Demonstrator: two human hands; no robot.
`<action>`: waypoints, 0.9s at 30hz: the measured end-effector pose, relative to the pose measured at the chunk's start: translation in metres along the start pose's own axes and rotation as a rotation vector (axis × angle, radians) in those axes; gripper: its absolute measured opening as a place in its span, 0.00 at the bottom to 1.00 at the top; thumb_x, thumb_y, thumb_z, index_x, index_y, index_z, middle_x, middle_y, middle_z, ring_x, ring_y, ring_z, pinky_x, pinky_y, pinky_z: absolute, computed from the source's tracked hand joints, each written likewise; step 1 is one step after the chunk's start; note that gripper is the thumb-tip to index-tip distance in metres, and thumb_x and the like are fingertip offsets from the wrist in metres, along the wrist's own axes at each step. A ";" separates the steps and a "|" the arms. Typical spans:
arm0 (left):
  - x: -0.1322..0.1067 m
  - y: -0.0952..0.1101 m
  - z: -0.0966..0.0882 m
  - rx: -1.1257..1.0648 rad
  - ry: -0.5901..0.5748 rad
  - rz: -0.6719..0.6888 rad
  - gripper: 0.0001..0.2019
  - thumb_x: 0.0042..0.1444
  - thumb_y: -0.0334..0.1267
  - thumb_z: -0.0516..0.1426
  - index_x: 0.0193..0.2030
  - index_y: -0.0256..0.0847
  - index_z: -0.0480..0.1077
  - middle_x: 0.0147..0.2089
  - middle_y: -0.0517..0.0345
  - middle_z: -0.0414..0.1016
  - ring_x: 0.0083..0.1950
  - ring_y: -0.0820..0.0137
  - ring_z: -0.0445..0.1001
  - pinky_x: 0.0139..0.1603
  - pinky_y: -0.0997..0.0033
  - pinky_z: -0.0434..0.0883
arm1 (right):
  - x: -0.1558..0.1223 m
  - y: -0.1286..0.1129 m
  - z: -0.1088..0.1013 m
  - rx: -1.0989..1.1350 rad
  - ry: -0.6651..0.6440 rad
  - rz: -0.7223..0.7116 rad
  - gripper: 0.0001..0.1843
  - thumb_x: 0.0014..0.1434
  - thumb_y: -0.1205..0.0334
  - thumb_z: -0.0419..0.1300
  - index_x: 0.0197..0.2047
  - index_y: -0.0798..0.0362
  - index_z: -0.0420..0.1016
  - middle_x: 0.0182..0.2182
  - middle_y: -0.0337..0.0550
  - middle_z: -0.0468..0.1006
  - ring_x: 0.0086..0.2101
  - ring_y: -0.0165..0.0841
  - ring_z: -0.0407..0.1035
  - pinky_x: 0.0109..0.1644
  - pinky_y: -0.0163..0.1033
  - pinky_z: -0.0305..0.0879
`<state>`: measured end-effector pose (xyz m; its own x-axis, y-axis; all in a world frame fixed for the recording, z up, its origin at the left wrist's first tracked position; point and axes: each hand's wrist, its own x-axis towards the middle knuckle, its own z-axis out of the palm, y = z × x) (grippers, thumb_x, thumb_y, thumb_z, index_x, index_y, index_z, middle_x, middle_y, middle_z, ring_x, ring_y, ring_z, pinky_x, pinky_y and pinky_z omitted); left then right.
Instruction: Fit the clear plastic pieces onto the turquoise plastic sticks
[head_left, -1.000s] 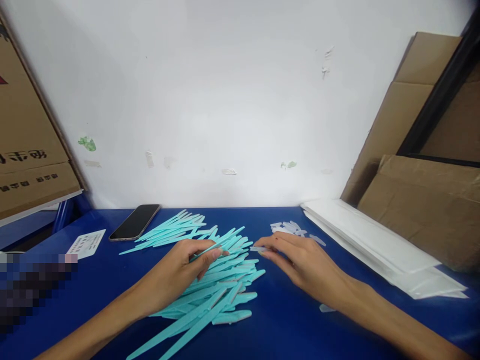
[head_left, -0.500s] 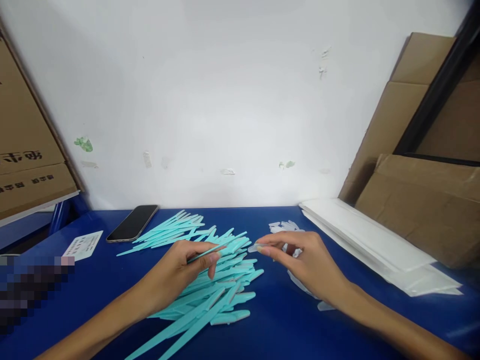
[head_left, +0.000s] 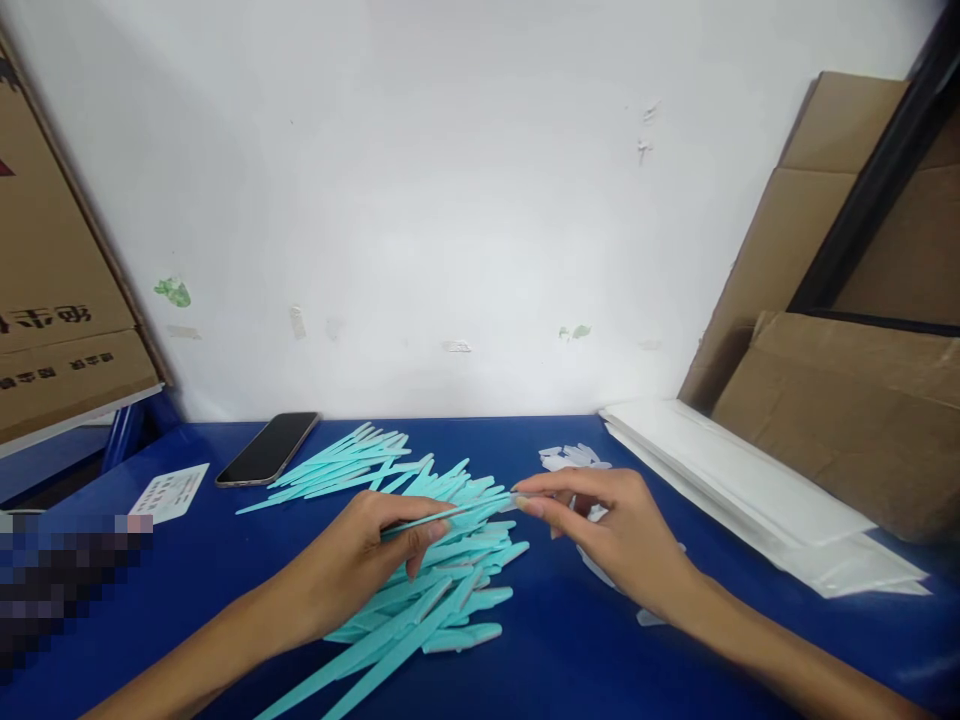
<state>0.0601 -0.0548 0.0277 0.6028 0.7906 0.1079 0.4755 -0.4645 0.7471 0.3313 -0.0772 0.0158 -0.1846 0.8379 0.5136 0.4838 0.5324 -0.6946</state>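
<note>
My left hand [head_left: 394, 540] pinches the handle of a turquoise eyebrow razor [head_left: 472, 506] between thumb and fingers, its head pointing right. At that head, my right hand [head_left: 600, 515] is closed on a small translucent blade cap [head_left: 517, 499]. Cap and razor head meet; how far the cap sits over the blade I cannot tell. Under my left hand lies a pile of similar turquoise razors [head_left: 420, 610], heads mostly to the right. A second group of razors [head_left: 337, 465] lies farther back. Loose translucent caps [head_left: 574, 457] are scattered behind and below my right hand, partly hidden by it.
A phone [head_left: 268, 449] and a printed white card [head_left: 171, 494] lie on the blue table [head_left: 570, 650] at left. White flat sheets or bags [head_left: 742, 490] are stacked at right. Cardboard boxes [head_left: 67, 250] stand left, with more cardboard [head_left: 847, 410] at right. A white wall [head_left: 480, 220] closes the back.
The razor in my left hand now reaches the cap in my right hand; before, they were slightly apart. My right hand has barely moved.
</note>
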 end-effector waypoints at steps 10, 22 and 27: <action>-0.005 -0.001 0.017 0.140 0.020 0.203 0.21 0.69 0.35 0.45 0.60 0.48 0.74 0.27 0.59 0.74 0.26 0.72 0.67 0.28 0.75 0.60 | -0.011 -0.006 0.016 0.136 -0.074 -0.019 0.10 0.64 0.55 0.63 0.41 0.47 0.87 0.25 0.41 0.82 0.21 0.30 0.71 0.24 0.34 0.64; -0.004 -0.012 0.003 0.519 0.153 0.313 0.23 0.68 0.32 0.43 0.63 0.49 0.71 0.35 0.56 0.80 0.31 0.70 0.75 0.31 0.74 0.66 | -0.004 -0.004 0.010 0.029 -0.141 -0.023 0.14 0.64 0.58 0.64 0.53 0.43 0.81 0.33 0.38 0.85 0.27 0.31 0.76 0.29 0.34 0.70; 0.005 -0.043 -0.040 0.834 0.356 0.036 0.22 0.69 0.38 0.42 0.62 0.48 0.72 0.46 0.52 0.80 0.45 0.61 0.78 0.41 0.67 0.71 | 0.000 0.004 0.001 -0.203 -0.059 -0.036 0.14 0.70 0.53 0.56 0.56 0.43 0.75 0.36 0.36 0.84 0.25 0.30 0.73 0.28 0.35 0.67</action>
<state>0.0172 -0.0147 0.0219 0.4587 0.7821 0.4218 0.8532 -0.5202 0.0367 0.3329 -0.0752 0.0124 -0.2513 0.8277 0.5017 0.6374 0.5316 -0.5578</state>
